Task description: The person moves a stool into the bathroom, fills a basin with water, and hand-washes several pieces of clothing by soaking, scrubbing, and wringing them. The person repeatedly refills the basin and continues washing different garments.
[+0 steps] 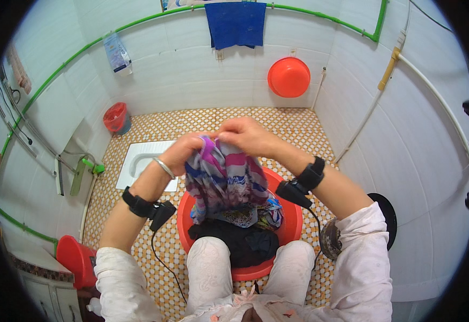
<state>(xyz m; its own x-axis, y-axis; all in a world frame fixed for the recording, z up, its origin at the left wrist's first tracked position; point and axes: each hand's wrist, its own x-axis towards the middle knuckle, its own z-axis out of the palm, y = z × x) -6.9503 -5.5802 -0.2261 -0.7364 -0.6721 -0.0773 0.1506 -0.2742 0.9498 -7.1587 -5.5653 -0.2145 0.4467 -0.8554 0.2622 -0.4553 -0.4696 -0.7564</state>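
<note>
Between my two raised hands hangs a grey, purple and blue patterned cloth (228,177), its top edge bunched in my fingers. My left hand (184,151) grips it at the upper left, and a silver bangle circles that wrist. At the upper right, my right hand (246,137) pinches the same edge, close to the left fingertips. The cloth's lower end hangs over a red plastic basin (292,217) that stands before my knees. Inside the basin lie black fabric (238,243) and a multicoloured printed garment (272,215). Whether the hanging cloth touches them is unclear.
A white squat toilet (125,173) is set in the tiled floor at left. Beyond it stands a small lined bin (116,118). A red bucket (73,259) is at lower left. On the far wall hang an orange-red basin (289,76) and a blue towel (235,24).
</note>
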